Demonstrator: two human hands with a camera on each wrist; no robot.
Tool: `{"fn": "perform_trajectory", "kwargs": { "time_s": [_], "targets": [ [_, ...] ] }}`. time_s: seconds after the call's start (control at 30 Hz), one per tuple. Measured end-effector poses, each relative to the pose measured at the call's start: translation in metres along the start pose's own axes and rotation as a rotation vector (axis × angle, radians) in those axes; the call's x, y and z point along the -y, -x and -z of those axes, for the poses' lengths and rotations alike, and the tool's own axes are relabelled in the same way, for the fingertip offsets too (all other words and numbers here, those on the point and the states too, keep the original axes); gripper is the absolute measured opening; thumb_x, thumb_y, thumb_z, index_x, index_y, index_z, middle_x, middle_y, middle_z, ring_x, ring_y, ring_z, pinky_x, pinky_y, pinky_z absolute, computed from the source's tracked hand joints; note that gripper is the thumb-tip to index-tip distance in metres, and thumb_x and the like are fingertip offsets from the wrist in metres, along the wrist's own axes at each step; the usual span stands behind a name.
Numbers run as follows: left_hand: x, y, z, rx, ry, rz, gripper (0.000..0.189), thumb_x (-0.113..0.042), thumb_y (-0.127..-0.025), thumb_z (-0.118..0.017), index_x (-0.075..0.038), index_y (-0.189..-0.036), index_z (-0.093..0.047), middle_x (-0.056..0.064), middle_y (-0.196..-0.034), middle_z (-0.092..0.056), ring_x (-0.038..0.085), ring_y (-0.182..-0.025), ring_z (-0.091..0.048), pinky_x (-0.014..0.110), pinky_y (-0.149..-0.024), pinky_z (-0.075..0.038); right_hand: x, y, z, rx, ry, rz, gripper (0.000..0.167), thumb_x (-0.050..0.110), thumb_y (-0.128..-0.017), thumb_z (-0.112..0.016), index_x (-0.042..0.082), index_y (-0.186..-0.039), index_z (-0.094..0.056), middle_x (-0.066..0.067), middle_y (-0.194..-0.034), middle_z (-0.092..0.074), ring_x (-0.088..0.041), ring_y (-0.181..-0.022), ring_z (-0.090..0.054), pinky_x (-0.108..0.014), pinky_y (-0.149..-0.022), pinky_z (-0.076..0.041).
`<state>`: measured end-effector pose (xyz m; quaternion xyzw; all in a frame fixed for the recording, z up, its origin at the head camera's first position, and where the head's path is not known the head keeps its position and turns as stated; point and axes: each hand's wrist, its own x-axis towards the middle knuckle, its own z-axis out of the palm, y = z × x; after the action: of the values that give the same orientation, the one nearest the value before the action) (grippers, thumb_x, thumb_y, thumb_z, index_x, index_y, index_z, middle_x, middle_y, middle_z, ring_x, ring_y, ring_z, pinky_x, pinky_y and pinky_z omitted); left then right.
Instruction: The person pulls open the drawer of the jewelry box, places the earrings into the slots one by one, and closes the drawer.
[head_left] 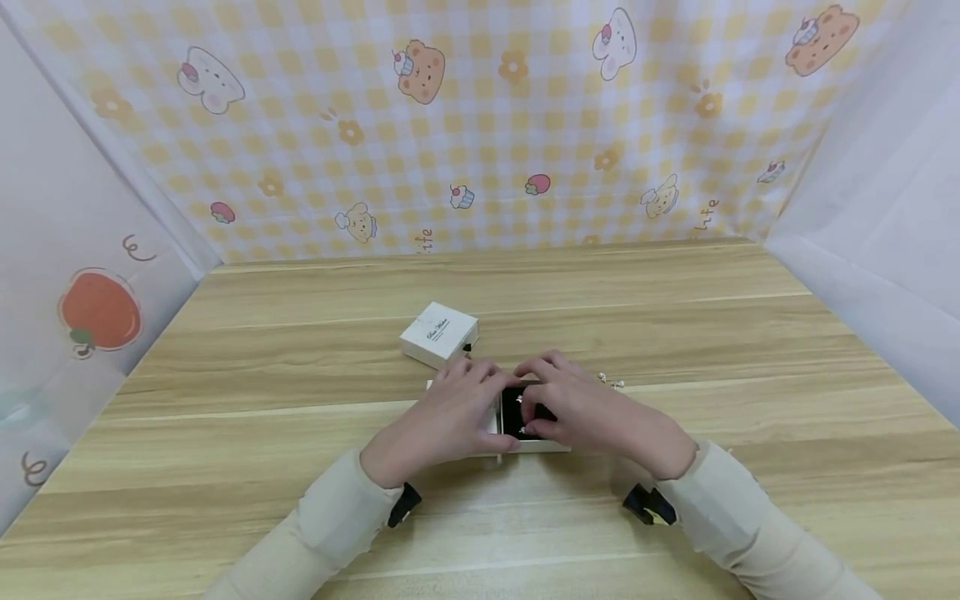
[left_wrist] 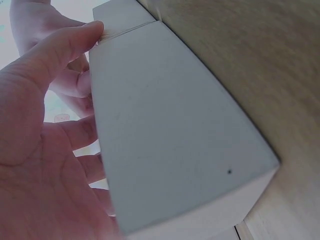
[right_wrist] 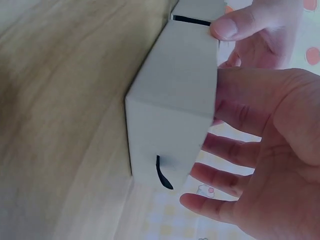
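A white jewelry box (left_wrist: 165, 120) lies on the table, its drawer pulled partly out to the right. Black lining (head_left: 510, 421) shows in the drawer, with a small shiny earring (head_left: 520, 399) in its upper part. My left hand (head_left: 450, 417) grips the box near where the drawer leaves the sleeve, thumb on the near side, fingers on the far side. Reaching into the drawer, my right hand (head_left: 585, 408) brings thumb and forefinger together at a second earring (head_left: 522, 430). Its other fingers lie beyond the box's far side. The fingertips are partly hidden by the box wall in the right wrist view.
Behind the left hand stands another white box (head_left: 438, 333) with printed lettering and a black pull tab. Small shiny jewelry pieces (head_left: 611, 382) lie on the wooden table (head_left: 225, 350) beyond the right hand. A checked cloth (head_left: 487, 125) hangs at the back.
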<state>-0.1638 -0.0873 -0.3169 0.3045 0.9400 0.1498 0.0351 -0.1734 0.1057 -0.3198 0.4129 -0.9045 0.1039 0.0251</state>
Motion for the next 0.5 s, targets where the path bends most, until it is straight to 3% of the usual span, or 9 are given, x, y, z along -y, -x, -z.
{"fn": "perform_trajectory", "kwargs": {
  "time_s": [0.33, 0.5],
  "targets": [
    [0.000, 0.000, 0.001, 0.009, -0.001, -0.002, 0.064, -0.044, -0.075, -0.073, -0.017, -0.130, -0.052, 0.004, -0.123, -0.052, 0.027, -0.113, -0.042, 0.050, -0.099, -0.032, -0.005, 0.003, 0.007, -0.027, -0.028, -0.009, 0.012, 0.020, -0.079, -0.073, 0.016, -0.087, -0.064, -0.010, -0.122, -0.056, -0.030, -0.116, -0.047, -0.048, -0.095, -0.040],
    [0.000, 0.000, 0.001, 0.011, -0.002, -0.002, 0.064, -0.045, -0.075, -0.073, -0.017, -0.129, -0.053, 0.003, -0.122, -0.052, 0.026, -0.111, -0.042, 0.049, -0.098, -0.033, -0.005, 0.004, 0.012, 0.001, -0.061, -0.042, 0.016, 0.021, -0.080, -0.072, 0.015, -0.092, -0.063, -0.010, -0.124, -0.055, -0.031, -0.118, -0.045, -0.052, -0.095, -0.038]
  ]
}}
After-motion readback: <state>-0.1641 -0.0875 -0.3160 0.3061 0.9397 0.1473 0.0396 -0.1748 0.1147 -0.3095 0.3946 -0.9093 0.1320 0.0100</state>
